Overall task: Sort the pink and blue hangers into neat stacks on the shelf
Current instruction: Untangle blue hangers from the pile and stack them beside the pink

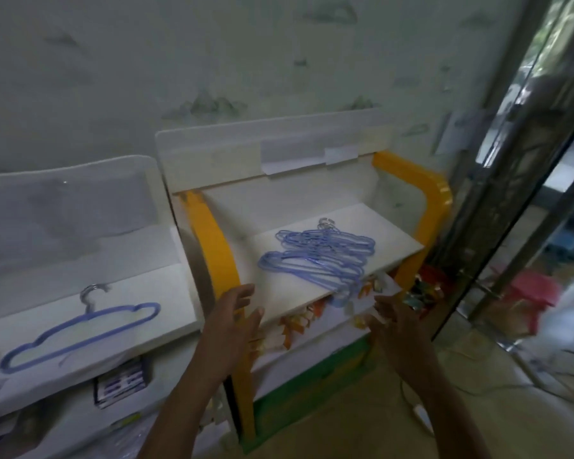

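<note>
A loose pile of blue hangers (pixel 315 256) lies on the white shelf (pixel 279 293) of the yellow-framed unit, some hooks hanging over its front edge. One single blue hanger (pixel 80 332) lies flat on the white shelf (pixel 166 293) of the unit to the left. My left hand (pixel 232 323) is in front of the yellow-framed shelf's left front edge, fingers apart, holding nothing. My right hand (pixel 401 326) is below the pile's right side, fingers spread, empty as far as the blur shows. No pink hanger is visible.
Yellow side frames (pixel 212 250) flank the right shelf. Orange and white packets (pixel 299 323) hang under its front edge. A glass door with a metal frame (pixel 497 200) stands to the right, a pink stool (pixel 527 289) behind it. Cables lie on the floor (pixel 421 412).
</note>
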### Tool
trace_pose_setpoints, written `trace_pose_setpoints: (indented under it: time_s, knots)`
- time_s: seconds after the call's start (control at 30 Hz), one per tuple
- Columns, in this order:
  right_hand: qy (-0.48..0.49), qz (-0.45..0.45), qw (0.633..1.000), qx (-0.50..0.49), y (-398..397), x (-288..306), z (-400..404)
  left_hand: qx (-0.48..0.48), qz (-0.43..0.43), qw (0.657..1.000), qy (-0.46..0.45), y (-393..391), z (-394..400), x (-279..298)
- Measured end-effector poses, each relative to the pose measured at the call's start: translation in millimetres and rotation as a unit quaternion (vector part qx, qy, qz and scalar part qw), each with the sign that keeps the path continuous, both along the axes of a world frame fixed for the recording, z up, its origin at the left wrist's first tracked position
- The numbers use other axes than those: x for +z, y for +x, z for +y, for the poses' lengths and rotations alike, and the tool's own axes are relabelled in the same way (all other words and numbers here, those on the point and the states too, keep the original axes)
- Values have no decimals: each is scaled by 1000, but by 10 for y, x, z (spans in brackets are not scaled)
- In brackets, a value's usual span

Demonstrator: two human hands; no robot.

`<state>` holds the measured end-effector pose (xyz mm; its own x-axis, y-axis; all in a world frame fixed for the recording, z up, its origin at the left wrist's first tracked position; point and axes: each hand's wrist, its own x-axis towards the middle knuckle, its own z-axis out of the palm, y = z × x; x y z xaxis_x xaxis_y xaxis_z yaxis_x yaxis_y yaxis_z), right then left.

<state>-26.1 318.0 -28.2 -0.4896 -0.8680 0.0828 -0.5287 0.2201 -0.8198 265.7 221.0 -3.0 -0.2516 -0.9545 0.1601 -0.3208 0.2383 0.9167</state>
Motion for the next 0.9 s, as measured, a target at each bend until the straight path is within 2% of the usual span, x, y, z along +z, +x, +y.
trace_pose_setpoints:
  time_s: [0.2, 0.4, 0.53, 0.73, 0.9]
  knots:
    - [9, -23, 999, -22, -601, -74, -286, -34, 15, 999, -10, -713, -501, -85]
    - [11, 41, 998, -38, -1069, 95, -859, -35, 29, 999, -21, -1234, -1169, -98]
    - [2, 51, 998, -38, -1247, 40, -1227, -21, 36, 999, -18, -1453, -1571, -209]
    - [31, -5, 1000, 4, -1465, -147, -1621, 16, 1, 1000, -23, -1624, -1953, -447]
    - [27, -2, 999, 27, -1690, -220, -2001, 69, -40, 997, -4, -1764, -2262, -650]
